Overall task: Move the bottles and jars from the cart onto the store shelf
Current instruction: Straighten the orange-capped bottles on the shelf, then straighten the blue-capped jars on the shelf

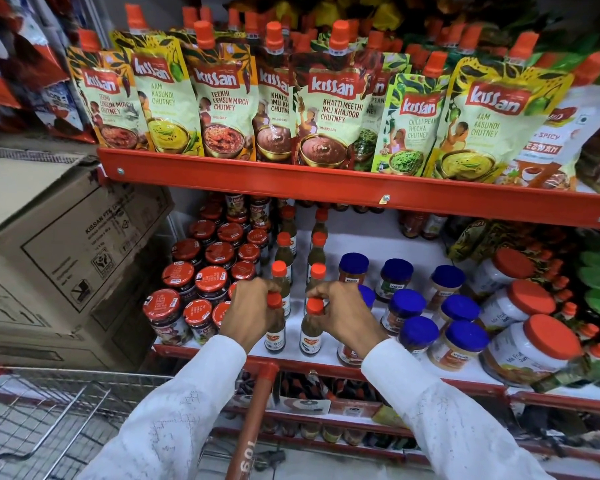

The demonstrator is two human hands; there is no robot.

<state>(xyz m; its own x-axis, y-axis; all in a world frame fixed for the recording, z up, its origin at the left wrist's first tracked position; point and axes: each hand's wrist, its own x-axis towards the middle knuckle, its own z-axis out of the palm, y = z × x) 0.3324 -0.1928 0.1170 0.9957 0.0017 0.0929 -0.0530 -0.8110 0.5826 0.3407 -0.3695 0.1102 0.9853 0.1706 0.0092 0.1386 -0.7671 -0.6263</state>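
At the front edge of the middle shelf [222, 352], two slim sauce bottles stand upright side by side, each with an orange-red cap and dark green contents. Left hand [253, 311] wraps the neck of the left bottle [275, 336], fingers closed just under the cap. Right hand [340, 315] grasps the neck of the right bottle [311, 336] the same way, cap poking out above the curled fingers. Both bottle bases sit on the white shelf surface, near the red lip. Behind them, two rows of like bottles [280, 270] run back toward the wall, a bare strip of shelf between the rows. Left of the bottles: a tight block of red-lidded jars [211, 282], dark contents. Right: blue-lidded jars [406, 304], several rows; further right, larger tubs with orange lids [530, 301], tilted on their sides. White sleeves [174, 410] cover both forearms. Upper shelf carries a row of chutney pouches [329, 105] with orange spouts, standing behind a red rail [326, 183]. Cardboard boxes [59, 244] stacked at far left. Bottom left, wire cart basket [42, 420]; its red handle bar [253, 420] runs under the arms. Lower shelf below holds more bottles, too dim to tell apart.
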